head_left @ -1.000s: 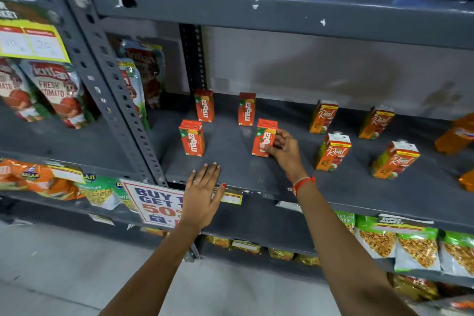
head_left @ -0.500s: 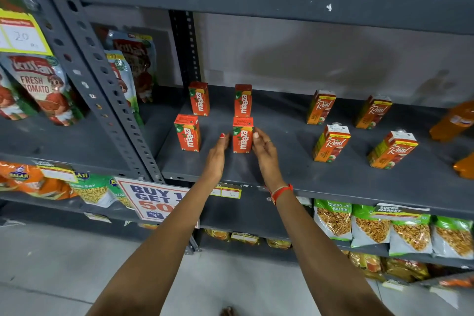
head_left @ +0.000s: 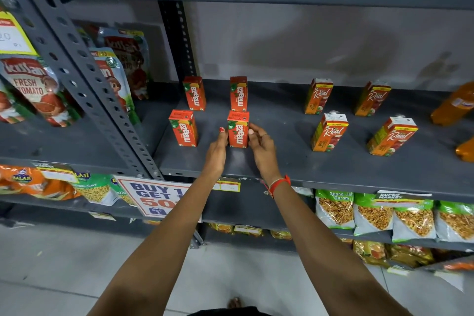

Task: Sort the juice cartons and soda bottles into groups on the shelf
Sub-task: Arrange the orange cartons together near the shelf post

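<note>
In the head view, a grey metal shelf (head_left: 295, 161) holds small drink boxes. The landmark is the front right Maaza carton (head_left: 238, 129), a red juice box that stands upright near the front of the shelf.

The left hand (head_left: 216, 150) is on the left side of this carton, and its fingertips touch that side. The right hand (head_left: 261, 147) is on the right side, and its fingertips (head_left: 250, 131) touch that side too. Both hands are flat and a bit curled, so the grip is two hands pressing the carton between them. A red thread band (head_left: 278, 185) sits on the right wrist.

To the left of the landmark carton stands a second Maaza carton (head_left: 183, 128), apart from it. Behind the landmark carton stands a third Maaza carton (head_left: 238, 93). Behind and to the left stands a fourth Maaza carton (head_left: 194, 93). The four make a square.

To the right of the landmark carton, well apart, stand four orange Real juice cartons (head_left: 329, 132), two in front and two behind. Further right, at the edge of the picture, are two orange soda bottles (head_left: 452, 106), only partly seen.

Far to the left of the landmark carton hang tomato ketchup pouches (head_left: 33, 90). Below it, on the shelf edge, is a "BUY 1 GET 1" sign (head_left: 151, 195). Lower down to the right are snack bags (head_left: 374, 213).
</note>
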A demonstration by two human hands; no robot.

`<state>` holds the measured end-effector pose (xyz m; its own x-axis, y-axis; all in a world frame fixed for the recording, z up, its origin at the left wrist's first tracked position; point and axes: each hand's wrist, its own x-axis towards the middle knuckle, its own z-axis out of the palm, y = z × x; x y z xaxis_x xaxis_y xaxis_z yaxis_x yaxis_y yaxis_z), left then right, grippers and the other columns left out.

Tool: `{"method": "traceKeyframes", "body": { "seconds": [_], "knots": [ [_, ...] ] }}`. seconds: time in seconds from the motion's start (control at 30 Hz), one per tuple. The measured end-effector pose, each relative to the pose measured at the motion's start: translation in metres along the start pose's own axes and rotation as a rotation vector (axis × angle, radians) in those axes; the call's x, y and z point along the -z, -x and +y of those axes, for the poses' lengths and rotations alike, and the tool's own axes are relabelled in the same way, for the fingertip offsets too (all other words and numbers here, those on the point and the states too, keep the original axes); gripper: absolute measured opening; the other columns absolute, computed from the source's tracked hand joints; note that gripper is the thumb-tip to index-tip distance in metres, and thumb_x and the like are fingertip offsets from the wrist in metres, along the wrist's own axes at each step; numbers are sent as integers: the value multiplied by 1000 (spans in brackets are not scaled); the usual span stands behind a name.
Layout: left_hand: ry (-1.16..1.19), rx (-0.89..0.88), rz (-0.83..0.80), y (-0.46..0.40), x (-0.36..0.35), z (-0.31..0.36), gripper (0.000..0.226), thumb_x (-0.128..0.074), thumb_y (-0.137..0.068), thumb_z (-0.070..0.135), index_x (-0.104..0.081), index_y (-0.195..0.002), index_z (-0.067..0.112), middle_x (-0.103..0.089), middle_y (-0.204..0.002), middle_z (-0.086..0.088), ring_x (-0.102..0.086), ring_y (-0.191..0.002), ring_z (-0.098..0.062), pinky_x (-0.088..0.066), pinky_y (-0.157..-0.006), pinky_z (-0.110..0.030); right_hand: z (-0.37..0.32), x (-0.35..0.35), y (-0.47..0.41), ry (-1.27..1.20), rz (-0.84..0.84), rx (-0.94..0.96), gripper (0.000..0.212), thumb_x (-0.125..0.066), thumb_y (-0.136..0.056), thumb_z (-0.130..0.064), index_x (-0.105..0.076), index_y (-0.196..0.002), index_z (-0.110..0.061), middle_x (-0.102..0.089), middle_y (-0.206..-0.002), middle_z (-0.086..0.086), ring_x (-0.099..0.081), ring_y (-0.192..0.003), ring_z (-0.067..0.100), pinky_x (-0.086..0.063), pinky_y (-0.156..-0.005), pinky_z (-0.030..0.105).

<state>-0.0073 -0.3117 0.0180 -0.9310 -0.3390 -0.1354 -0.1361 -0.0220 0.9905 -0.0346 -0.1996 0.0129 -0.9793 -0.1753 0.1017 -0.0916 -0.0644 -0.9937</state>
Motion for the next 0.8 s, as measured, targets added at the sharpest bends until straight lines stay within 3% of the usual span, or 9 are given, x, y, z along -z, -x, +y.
{"method": "traceKeyframes", "body": {
  "seconds": [0.1,0.23,0.43,0.5,0.57,0.63,0.7,0.8],
  "knots": [
    [-5,-5,19,-1,0,0,39,-25,-95,47,-53,-114,28,-54,-131,-12,-46,-124,-25,-28,-99,-31,0,0,0,11,10,3,32,-45,-97,-21,-53,-126,-12,-60,-124,6,-58,-111,14,-49,-90,16],
    [-29,4,18,-1,-1,0,52,-23,-94,49,-56,-119,18,-54,-132,-12,-46,-124,-25,-28,-100,-31,-2,1,0,25,9,-3,32,-45,-97,-21,-53,-126,-9,-61,-125,12,-59,-113,20,-48,-95,26],
    [-21,-27,36,3,-3,2,39,-23,-95,46,-55,-111,30,-57,-122,-4,-48,-119,-20,-30,-97,-28,-7,0,0,82,4,-22,33,-44,-97,-18,-51,-128,-6,-58,-129,15,-56,-119,25,-45,-102,34],
    [14,-40,78,7,-4,1,37,-26,-96,44,-53,-114,28,-55,-119,1,-48,-118,-17,-30,-96,-27,-8,4,4,90,-9,-33,37,-43,-98,-20,-46,-133,-8,-53,-137,13,-50,-122,17,-40,-104,25],
    [60,-51,163,14,-7,-2,38,-30,-96,42,-53,-119,24,-54,-121,2,-46,-118,-14,-29,-94,-26,-8,14,15,81,8,-20,40,-45,-97,-20,-42,-136,-11,-50,-139,8,-45,-122,9,-35,-98,11],
    [122,-55,307,24,-16,-7,45,-33,-96,37,-51,-126,9,-54,-127,-4,-45,-123,-16,-30,-96,-24,-7,37,30,68,59,41,37,-48,-96,-15,-46,-133,-14,-54,-133,4,-49,-121,9,-37,-97,10],
    [120,-140,442,41,-29,-10,44,-35,-96,32,-45,-130,4,-50,-134,-5,-41,-128,-15,-31,-100,-20,-4,67,47,44,160,115,30,-50,-94,-10,-54,-123,-17,-61,-121,0,-57,-115,13,-44,-96,14],
    [67,-449,583,67,-65,-4,39,-38,-93,17,-42,-130,6,-48,-133,-10,-46,-121,-11,-36,-99,-20,-7,125,65,-11,390,155,21,-49,-93,-5,-59,-110,-13,-65,-106,3,-62,-103,19,-50,-93,33]
  ]
}}
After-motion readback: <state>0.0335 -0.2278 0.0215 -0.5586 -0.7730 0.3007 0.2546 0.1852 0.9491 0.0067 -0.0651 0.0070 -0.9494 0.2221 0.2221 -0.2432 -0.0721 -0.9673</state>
